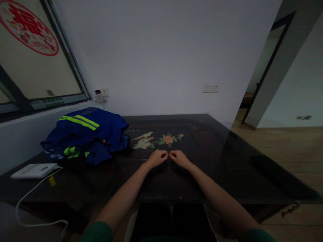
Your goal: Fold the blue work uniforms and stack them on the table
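Note:
My left hand [158, 157] and my right hand [179, 158] are close together over the middle of the dark, glossy table [199, 174]. Both are closed, fingers curled against the thumb, their fingertips facing each other across a small gap. Anything pinched in them is hidden or too small to make out. Just beyond the hands, a flower picture [168, 139] with a pale bird [143, 141] decorates the tabletop.
A crumpled blue jacket [101, 137] with yellow-green stripes lies at the left. Nearer sits a white box-shaped device [34, 171], its white cable [35, 187] hanging over the edge. A dark flat object [280, 176] rests at the right. Wall sockets [210, 88] are behind.

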Available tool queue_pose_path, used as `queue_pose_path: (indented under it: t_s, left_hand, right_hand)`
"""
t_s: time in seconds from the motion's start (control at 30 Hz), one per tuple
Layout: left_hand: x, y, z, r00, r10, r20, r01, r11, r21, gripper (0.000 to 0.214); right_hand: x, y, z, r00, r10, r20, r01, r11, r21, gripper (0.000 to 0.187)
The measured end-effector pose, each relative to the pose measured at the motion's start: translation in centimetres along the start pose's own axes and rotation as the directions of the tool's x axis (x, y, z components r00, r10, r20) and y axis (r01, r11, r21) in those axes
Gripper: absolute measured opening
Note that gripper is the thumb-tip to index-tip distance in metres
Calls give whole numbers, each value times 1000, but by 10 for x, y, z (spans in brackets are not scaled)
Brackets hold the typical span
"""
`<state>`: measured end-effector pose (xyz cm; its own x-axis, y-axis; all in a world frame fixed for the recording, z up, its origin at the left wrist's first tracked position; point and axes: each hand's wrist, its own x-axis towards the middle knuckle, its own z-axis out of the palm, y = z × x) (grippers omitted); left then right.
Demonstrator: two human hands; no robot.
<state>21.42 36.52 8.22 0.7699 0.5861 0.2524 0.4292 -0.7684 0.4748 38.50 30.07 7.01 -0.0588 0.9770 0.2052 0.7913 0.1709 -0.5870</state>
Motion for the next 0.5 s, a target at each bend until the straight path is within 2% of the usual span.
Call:
queue_pose_path:
  t_s: [0.17, 0.5]
  left_hand:
    - [1, 0, 1, 1000, 8, 21, -8, 1000, -2, 28]
    - [-1, 6, -3, 998, 4, 56, -4, 1000, -2, 28]
  right_hand:
    - [-2, -1, -1, 1000, -11, -17, 12, 999, 45, 16]
    - [-2, -1, -2, 1000, 0, 8, 0, 1000, 24, 17]
